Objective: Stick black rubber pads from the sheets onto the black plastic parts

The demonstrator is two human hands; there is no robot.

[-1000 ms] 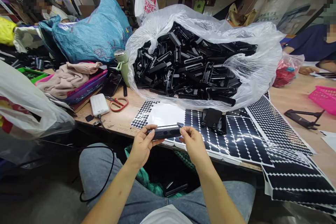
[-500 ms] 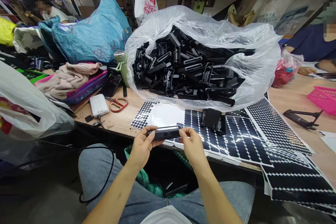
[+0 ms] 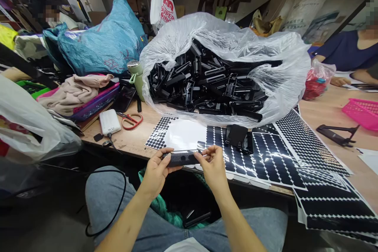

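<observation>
Level over the table's front edge is a long black plastic piece with a carbon-like pattern and a dark round spot on its face. My left hand is closed on its left end, the thumb on the front face. At the other end my right hand is closed too, its thumb pressing the face near the right end and its fingers behind. Just beyond the hands lie sheets of black stickers, some round and some oblong. A folded black stand-like part rests on them.
A big clear plastic bag full of black plastic pieces stands behind the sheets. Left are red-handled scissors, a white power bank with a cable and a green bottle. A green bag hangs open between my knees. A co-worker sits far right.
My right thumb has moved left onto the face of the black piece. The piece sits slightly lower and further left in view, and the whole view has shifted a little.
</observation>
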